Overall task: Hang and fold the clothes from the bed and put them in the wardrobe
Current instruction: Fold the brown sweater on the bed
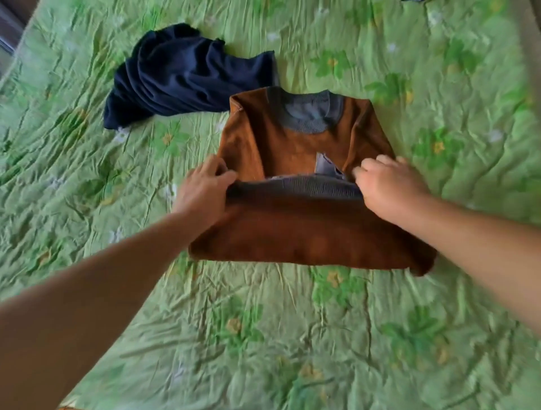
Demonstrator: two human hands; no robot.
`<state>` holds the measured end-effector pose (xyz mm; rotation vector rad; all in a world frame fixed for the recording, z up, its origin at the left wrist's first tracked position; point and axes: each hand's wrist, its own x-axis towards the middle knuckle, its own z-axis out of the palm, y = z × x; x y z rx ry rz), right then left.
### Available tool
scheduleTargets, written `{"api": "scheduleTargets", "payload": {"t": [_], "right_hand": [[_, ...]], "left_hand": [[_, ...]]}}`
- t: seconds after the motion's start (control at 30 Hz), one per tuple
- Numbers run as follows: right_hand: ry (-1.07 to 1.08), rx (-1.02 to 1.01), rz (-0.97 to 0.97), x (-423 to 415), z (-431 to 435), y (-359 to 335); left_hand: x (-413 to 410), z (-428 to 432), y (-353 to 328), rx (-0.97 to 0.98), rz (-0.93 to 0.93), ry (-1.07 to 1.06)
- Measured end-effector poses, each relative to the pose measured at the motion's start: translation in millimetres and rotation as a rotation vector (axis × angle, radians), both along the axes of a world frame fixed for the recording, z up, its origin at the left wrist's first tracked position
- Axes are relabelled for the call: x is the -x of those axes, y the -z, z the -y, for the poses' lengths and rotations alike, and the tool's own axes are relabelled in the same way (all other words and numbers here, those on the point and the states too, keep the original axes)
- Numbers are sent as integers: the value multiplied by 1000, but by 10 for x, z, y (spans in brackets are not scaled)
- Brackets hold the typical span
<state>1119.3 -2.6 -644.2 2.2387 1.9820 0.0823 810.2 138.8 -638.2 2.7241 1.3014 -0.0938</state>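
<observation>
A brown sweater with a grey collar and grey hem lies flat on the bed, sleeves tucked in. Its lower part is lifted and doubled over toward the collar. My left hand grips the left end of the grey hem. My right hand grips the right end of that hem. A small grey patch on the chest shows just beyond the raised hem. A dark navy garment lies crumpled on the bed, up and left of the sweater, its edge close to the sweater's left shoulder.
The bed is covered by a wrinkled green floral bedspread that fills nearly the whole view. Dark furniture shows at the top left corner. A scrap of dark fabric peeks in at the top edge.
</observation>
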Motion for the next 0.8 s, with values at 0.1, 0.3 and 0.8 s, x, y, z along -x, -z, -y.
{"api": "scheduleTargets", "payload": {"t": [0.1, 0.3, 0.8], "right_hand": [[173, -11, 122, -41, -535, -119], [-8, 497, -152, 639, 193, 465], [9, 677, -335, 1090, 1143, 633]], "left_hand": [[-425, -357, -18, -101, 12, -151], [-337, 516, 705, 128, -285, 292], [206, 1650, 886, 472, -377, 200]]}}
